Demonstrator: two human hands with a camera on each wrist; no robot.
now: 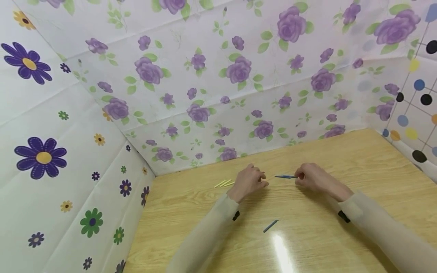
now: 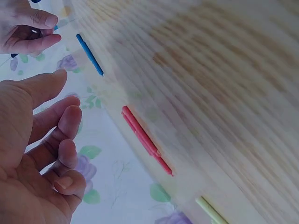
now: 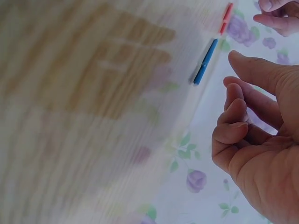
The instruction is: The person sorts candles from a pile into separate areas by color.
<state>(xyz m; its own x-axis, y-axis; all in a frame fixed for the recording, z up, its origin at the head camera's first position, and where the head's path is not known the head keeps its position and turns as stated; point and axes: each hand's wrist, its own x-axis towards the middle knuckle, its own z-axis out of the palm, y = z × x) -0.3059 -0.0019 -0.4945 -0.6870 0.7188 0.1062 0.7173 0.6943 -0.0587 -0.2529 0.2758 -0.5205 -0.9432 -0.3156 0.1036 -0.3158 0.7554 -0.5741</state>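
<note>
My left hand [image 1: 248, 184] hovers over the table with thumb and fingers apart and nothing between them. Close by lie red sticks [image 2: 139, 133], mostly hidden behind this hand in the head view. Light yellow sticks [image 1: 223, 183] lie to its left. My right hand [image 1: 312, 178] is at the right end of a small group of dark blue sticks [image 1: 284, 176]. In the right wrist view, its thumb and index tip stand apart with no stick between them, the other fingers loosely curled. Another bluish stick [image 1: 271, 226] lies alone, nearer the front.
The wooden table [image 1: 358, 167] meets a rose-patterned cloth wall [image 1: 211, 91] at the back. A flower-print wall [image 1: 68, 182] stands on the left, a dotted one [image 1: 411, 110] on the right. Light glares off the table near the front.
</note>
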